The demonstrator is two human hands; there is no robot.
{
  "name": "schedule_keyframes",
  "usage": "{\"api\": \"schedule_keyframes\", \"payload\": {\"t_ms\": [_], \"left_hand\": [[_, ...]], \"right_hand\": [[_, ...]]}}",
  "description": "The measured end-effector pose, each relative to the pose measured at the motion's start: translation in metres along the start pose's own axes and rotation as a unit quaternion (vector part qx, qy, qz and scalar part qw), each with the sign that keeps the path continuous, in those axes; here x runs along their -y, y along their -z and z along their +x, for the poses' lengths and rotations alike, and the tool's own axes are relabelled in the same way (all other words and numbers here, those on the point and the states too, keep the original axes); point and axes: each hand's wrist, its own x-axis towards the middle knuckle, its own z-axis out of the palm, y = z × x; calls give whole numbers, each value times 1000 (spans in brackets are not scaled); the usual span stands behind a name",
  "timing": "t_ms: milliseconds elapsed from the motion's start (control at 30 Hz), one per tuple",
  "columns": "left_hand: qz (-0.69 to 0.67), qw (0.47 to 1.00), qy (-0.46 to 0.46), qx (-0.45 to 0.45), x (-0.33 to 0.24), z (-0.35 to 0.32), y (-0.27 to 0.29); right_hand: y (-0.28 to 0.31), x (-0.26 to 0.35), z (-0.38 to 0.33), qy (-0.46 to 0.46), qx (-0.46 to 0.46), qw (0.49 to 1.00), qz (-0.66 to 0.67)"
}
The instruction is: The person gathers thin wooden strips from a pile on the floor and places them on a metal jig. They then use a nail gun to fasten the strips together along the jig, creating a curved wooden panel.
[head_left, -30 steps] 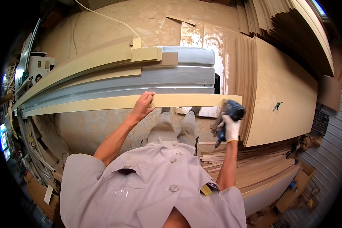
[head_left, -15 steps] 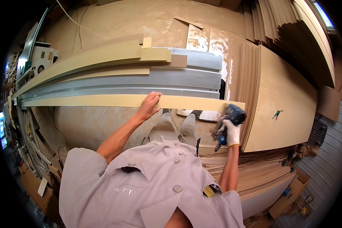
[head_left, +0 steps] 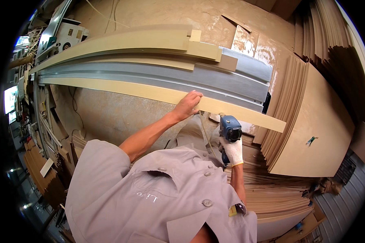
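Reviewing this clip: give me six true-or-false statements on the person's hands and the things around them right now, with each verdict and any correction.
1. The right hand wears a white glove. True.
2. The left hand is gloved too. False: it is bare.
3. The left hand holds the blue power tool. False: the right hand holds it; the left grips the long pale strip.
4. A small green-handled tool lies on the broad light panel to the right. True.
5. The long pale strip runs along the near side of the grey metal surface. True.
6. The grey metal surface bears no boards. False: several boards lie on it.
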Motion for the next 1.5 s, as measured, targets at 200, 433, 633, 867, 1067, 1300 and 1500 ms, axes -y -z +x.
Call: {"api": "schedule_keyframes", "payload": {"t_ms": [200,433,633,867,1067,1300,1500], "left_hand": [[7,1000,-11,-20,2,-2,-5],[21,1000,-2,-14,1,-1,-6],[32,999,1,1,1,0,-7],[49,999,6,7,2,1,-7],[55,998,17,8,-4,2,-8],[65,998,13,9,-5,2,-9],[63,998,26,14,-12,4,-7]], "right_hand": [[-8,13,-2,58,-40,997,-40],[33,17,-5,-11,-45,999,29],[57,17,-14,-37,-55,994,88],[90,-11,-14,-7,-99,990,100],[125,-15,-19,-31,-107,989,101],[157,-29,-15,-2,-144,981,133],[182,-39,-15,-23,-179,971,156]]}}
